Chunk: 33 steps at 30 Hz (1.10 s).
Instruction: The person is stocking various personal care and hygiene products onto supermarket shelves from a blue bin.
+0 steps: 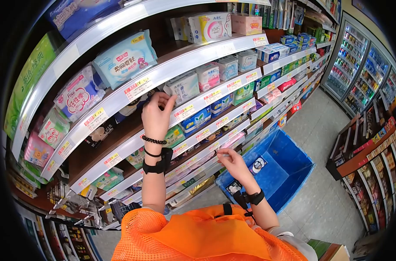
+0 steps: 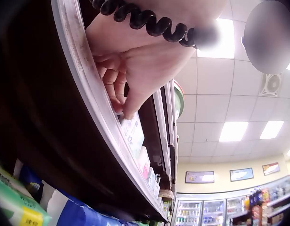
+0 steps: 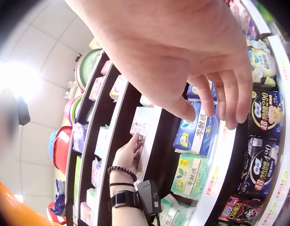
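Note:
At a middle shelf, my left hand [image 1: 158,116] pinches the near end of a white pack of sanitary pads [image 1: 185,85] between thumb and fingers. The left wrist view shows the thumb and fingertips on the corner of that pack [image 2: 133,134], which stands on the shelf. Pink and light blue pad packs [image 1: 208,76] line up beyond it. Lower and further right, my right hand [image 1: 236,166] hangs before the lower shelves, near the bin's edge. Its fingers are loosely bent and hold nothing in the right wrist view, close to a blue pad pack [image 3: 196,132].
A blue plastic bin [image 1: 296,150] stands on the floor at right, with a dark pack bearing a white label [image 1: 258,165] inside. Shelf edges with price tags [image 1: 137,89] curve across the left. Drink fridges [image 1: 348,61] and another shelf unit [image 1: 359,150] stand across the aisle.

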Available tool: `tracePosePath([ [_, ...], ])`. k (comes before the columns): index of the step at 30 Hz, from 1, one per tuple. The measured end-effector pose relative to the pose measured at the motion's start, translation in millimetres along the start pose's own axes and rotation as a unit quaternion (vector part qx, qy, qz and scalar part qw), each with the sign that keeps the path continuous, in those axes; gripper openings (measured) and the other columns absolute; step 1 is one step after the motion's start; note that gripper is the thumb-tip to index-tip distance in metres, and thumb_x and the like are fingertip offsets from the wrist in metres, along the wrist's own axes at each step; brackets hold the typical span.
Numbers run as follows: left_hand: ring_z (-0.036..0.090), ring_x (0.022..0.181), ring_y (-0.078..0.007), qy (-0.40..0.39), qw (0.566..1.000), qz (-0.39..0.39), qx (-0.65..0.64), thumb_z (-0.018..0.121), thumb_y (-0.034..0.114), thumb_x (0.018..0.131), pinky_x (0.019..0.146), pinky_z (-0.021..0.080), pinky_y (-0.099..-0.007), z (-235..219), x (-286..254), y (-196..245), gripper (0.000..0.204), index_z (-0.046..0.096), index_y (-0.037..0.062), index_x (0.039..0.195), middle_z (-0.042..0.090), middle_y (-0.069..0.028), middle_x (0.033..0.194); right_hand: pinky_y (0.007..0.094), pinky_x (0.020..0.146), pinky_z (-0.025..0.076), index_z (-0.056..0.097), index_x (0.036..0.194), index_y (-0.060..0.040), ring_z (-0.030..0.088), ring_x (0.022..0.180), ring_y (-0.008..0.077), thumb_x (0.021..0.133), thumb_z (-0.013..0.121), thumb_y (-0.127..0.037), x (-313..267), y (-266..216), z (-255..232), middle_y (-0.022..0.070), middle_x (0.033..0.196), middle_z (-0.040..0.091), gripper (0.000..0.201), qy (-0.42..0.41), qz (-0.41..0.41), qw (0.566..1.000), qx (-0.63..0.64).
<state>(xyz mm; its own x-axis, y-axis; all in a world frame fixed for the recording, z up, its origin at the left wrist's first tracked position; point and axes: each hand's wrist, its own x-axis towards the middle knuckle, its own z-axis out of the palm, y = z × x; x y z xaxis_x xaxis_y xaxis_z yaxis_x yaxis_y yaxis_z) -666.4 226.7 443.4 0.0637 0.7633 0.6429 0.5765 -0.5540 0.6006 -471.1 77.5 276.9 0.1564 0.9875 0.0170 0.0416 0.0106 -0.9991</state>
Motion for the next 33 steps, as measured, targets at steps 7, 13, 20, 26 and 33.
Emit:
tracePosePath([
  [7,0.055,0.068,-0.0121,0.093,0.994,0.037,-0.046,0.074,0.018,0.085,0.068,0.046,-0.0257,-0.2,-7.8,13.2,0.021,0.064,-0.0008,0.086,0.060,-0.0045,0.072,0.0288,0.079,0.050,0.057,0.119,0.0008,0.065,0.090,0.0160,0.094,0.062,-0.026,-7.1,17.3,-20.6,0.0092,0.104,0.066,0.037,0.010,0.024,1.000,0.017],
  [13,0.056,0.066,-0.0219,-0.018,0.975,0.182,-0.128,0.074,0.009,0.079,0.068,0.043,-0.0335,79.2,-87.7,17.8,0.014,0.061,0.0061,0.082,0.059,-0.0047,0.074,0.0305,0.079,0.051,0.059,0.117,0.0014,0.065,0.092,0.0171,0.095,0.060,-0.032,-7.5,52.1,-60.6,0.0092,0.102,0.066,0.039,0.041,0.106,0.993,0.000],
  [20,0.062,0.092,-0.0321,-0.537,0.825,0.141,-0.106,0.064,0.022,0.087,0.084,0.046,-0.0447,236.1,-291.0,-64.9,0.017,0.064,0.0077,0.096,0.064,-0.0101,0.096,0.0336,0.071,0.052,0.065,0.103,0.0009,0.066,0.086,0.0219,0.092,0.061,-0.030,-24.6,213.3,-110.4,0.0110,0.095,0.067,0.033,0.133,0.346,0.916,0.155],
  [26,0.061,0.091,-0.0258,-0.555,0.817,0.153,-0.017,0.058,0.026,0.090,0.093,0.039,-0.0395,261.5,-399.3,-102.0,0.019,0.067,0.0100,0.093,0.065,-0.0061,0.091,0.0352,0.070,0.053,0.065,0.096,-0.0002,0.067,0.083,0.0237,0.091,0.061,-0.030,-44.5,342.5,-140.6,0.0103,0.090,0.066,0.030,0.252,0.492,0.804,0.222],
  [33,0.061,0.084,-0.0212,-0.494,0.864,0.101,0.003,0.063,0.023,0.086,0.089,0.041,-0.0368,271.8,-400.4,-79.9,0.012,0.067,0.0122,0.089,0.067,-0.0019,0.089,0.0331,0.055,0.046,0.063,0.097,0.0081,0.059,0.064,0.0186,0.082,0.070,-0.032,-1.8,507.1,-216.0,0.0114,0.077,0.064,0.044,0.362,0.425,0.825,0.084],
])
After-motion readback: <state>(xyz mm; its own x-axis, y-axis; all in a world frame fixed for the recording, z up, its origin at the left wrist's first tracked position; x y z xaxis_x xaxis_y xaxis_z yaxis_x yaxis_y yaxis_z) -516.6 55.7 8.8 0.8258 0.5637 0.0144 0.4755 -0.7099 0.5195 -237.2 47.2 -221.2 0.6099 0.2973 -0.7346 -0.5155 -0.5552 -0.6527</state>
